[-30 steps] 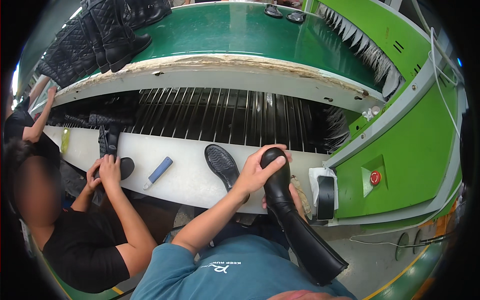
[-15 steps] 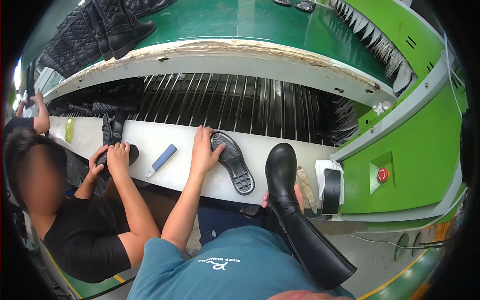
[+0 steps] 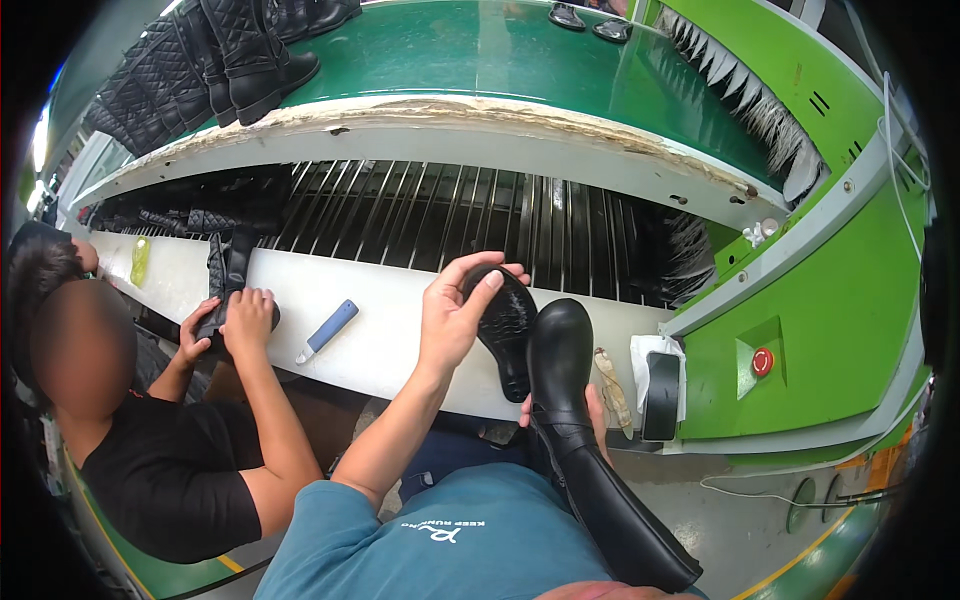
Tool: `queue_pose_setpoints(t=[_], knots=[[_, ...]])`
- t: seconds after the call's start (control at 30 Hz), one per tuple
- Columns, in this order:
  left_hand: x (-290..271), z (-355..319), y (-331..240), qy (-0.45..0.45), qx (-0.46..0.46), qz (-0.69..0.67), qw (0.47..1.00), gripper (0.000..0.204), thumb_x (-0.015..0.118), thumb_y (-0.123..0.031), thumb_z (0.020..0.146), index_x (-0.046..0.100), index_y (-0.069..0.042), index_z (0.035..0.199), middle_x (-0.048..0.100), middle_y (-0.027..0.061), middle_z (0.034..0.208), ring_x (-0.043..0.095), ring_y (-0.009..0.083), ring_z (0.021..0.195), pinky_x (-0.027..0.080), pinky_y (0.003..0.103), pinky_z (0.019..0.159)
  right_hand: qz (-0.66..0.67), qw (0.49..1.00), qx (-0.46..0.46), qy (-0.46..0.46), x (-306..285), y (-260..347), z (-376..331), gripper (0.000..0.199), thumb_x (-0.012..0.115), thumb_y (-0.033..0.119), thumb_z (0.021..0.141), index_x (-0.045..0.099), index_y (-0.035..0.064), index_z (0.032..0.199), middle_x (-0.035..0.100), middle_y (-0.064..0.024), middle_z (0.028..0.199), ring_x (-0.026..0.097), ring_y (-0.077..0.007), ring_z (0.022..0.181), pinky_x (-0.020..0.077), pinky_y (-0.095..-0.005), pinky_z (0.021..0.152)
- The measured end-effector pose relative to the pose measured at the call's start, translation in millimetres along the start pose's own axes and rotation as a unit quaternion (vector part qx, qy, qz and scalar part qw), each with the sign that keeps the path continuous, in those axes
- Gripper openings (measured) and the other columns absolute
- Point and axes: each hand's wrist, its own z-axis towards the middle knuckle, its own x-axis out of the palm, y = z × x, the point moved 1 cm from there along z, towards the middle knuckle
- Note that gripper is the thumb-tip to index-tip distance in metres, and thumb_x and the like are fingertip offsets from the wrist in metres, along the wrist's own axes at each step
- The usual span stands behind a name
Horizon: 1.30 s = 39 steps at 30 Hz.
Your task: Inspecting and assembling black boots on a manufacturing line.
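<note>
My left hand (image 3: 455, 305) grips the toe end of a black shoe sole (image 3: 503, 325), thumb on its inner face and fingers behind. The sole is tilted up over the white work ledge (image 3: 400, 365), its heel end close beside the boot. A tall black boot (image 3: 562, 355) lies with its toe pointing away and its shaft against my body. My right hand (image 3: 594, 408) is wrapped under the boot near the ankle; most of it is hidden, with fingertips showing on both sides.
A blue-handled knife (image 3: 328, 327) lies on the ledge. At left a co-worker's hands (image 3: 248, 318) hold another black boot (image 3: 228, 285). Right are a stained tan strip (image 3: 612, 385), a phone (image 3: 660, 395) and a green machine (image 3: 820, 330). Metal rollers (image 3: 430, 215) run beneath the green conveyor (image 3: 450, 55).
My left hand has lifted the sole off the ledge and brought it right, next to the boot, turning its inner face. The boot stays in my right hand.
</note>
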Motion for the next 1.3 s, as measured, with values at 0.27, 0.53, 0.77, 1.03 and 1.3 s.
queue_pose_setpoints(t=[0.27, 0.53, 0.77, 1.03, 1.3], knots=[[12.0, -10.6, -9.0, 0.090, 0.017, 0.031, 0.995, 0.028, 0.063, -0.010, 0.115, 0.069, 0.005, 0.137, 0.081, 0.0184, 0.123, 0.078, 0.0250, 0.116, 0.064, 0.038, 0.103, -0.074, 0.997, -0.029, 0.018, 28.1, -1.9, 4.3, 0.077, 0.048, 0.063, 0.113, 0.050, -0.0082, 0.142, 0.073, -0.0231, 0.105, 0.078, -0.0288, 0.087, 0.0649, -0.0399, 0.078], [17.9, -21.3, -12.9, 0.125, 0.028, 0.022, 0.992, 0.030, 0.054, -0.007, 0.116, 0.068, 0.006, 0.139, 0.078, 0.0229, 0.129, 0.077, 0.0333, 0.123, 0.062, 0.045, 0.109, -0.142, 0.987, -0.064, 0.044, 37.7, 2.6, 4.8, 0.076, 0.046, 0.062, 0.114, 0.049, -0.0086, 0.142, 0.073, -0.0217, 0.103, 0.077, -0.0269, 0.086, 0.0643, -0.0384, 0.077], [19.2, -24.3, -16.3, 0.116, 0.024, 0.007, 0.993, 0.031, 0.052, -0.008, 0.116, 0.067, 0.006, 0.141, 0.078, 0.0233, 0.130, 0.077, 0.0334, 0.123, 0.061, 0.046, 0.110, -0.143, 0.986, -0.063, 0.057, 36.3, 2.0, 5.7, 0.075, 0.045, 0.061, 0.114, 0.049, -0.0083, 0.142, 0.073, -0.0221, 0.104, 0.077, -0.0271, 0.086, 0.0641, -0.0385, 0.077], [12.2, -22.1, -6.0, 0.130, 0.033, 0.000, 0.991, 0.030, 0.056, -0.009, 0.116, 0.068, 0.004, 0.140, 0.078, 0.0187, 0.130, 0.076, 0.0269, 0.123, 0.061, 0.040, 0.110, -0.134, 0.988, -0.063, 0.052, 35.8, -0.9, 7.1, 0.075, 0.045, 0.061, 0.114, 0.050, -0.0084, 0.141, 0.073, -0.0225, 0.104, 0.077, -0.0275, 0.087, 0.0643, -0.0388, 0.078], [10.8, -25.6, -8.4, 0.123, 0.040, 0.000, 0.992, 0.034, 0.055, -0.015, 0.116, 0.067, 0.004, 0.143, 0.078, 0.0203, 0.130, 0.075, 0.0294, 0.125, 0.059, 0.043, 0.111, -0.156, 0.984, -0.069, 0.057, 43.3, 2.7, 7.3, 0.078, 0.047, 0.062, 0.113, 0.049, -0.0092, 0.144, 0.073, -0.0227, 0.105, 0.077, -0.0272, 0.086, 0.0639, -0.0368, 0.074]])
